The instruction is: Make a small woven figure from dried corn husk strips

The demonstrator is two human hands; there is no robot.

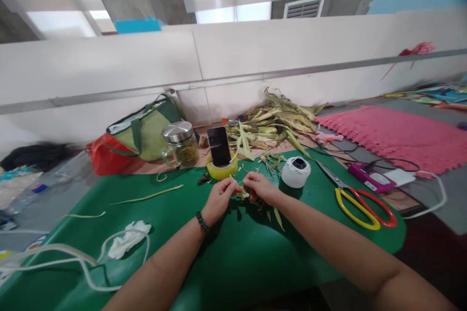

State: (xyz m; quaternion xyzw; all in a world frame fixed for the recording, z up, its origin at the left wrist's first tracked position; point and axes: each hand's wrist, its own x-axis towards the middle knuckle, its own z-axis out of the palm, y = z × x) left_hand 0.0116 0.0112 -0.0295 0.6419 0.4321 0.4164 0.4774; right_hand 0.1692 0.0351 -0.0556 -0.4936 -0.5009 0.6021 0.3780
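At the middle of the green tabletop, my left hand (221,198) and my right hand (261,188) meet with fingertips pinched together. Both are closed on a small pale yellow-green piece of husk (242,195). Its exact shape is partly hidden by my fingers. A green bead bracelet (203,222) circles my left wrist. Just beyond my hands, a phone (218,146) leans upright in a yellow tape roll (221,170). Small green scraps (272,163) lie past my right hand, and a pointed husk strip (278,219) rests below it.
A pile of husks (280,119) lies against the wall. Large scissors (353,197) and a white roll-shaped object (296,172) sit right. A lidded glass jar (181,146) and a green bag (146,131) stand back left. White cable (82,257) and crumpled tissue (129,240) lie front left.
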